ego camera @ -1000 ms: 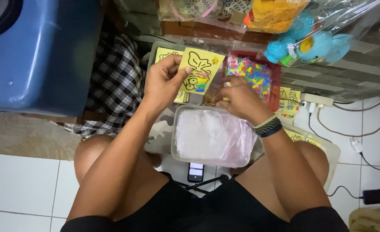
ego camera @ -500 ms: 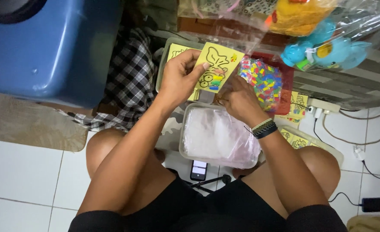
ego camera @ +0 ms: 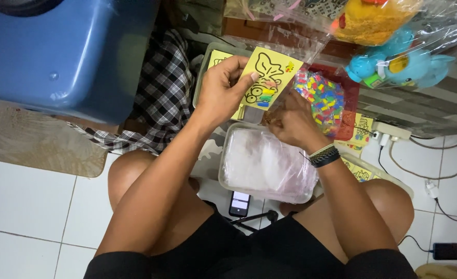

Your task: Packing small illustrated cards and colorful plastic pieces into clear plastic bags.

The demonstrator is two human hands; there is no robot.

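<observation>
We see clear plastic bags of toys at top right: a yellow plush [ego camera: 365, 20] and a blue plastic toy [ego camera: 394, 64] beside it. A bag of small multicoloured pieces [ego camera: 324, 98] lies on a red tray [ego camera: 350, 121], just right of the hands. More yellow cards [ego camera: 363, 129] lie near a white power strip [ego camera: 391, 132]. A clear tub of white plastic bags [ego camera: 264, 165] sits between our knees on the floor.

Our left hand [ego camera: 223, 90] holds a yellow card [ego camera: 270, 77] upright, fingers closed on its left edge; the card shows a black outline drawing with a few coloured patches low down. Our right hand [ego camera: 290, 121], with a dark wristband, is curled just below the card; what it grips we cannot tell.

Compared with a half second ago, the card sits a bit higher and tilts more to the right; the hands are otherwise much the same.
</observation>
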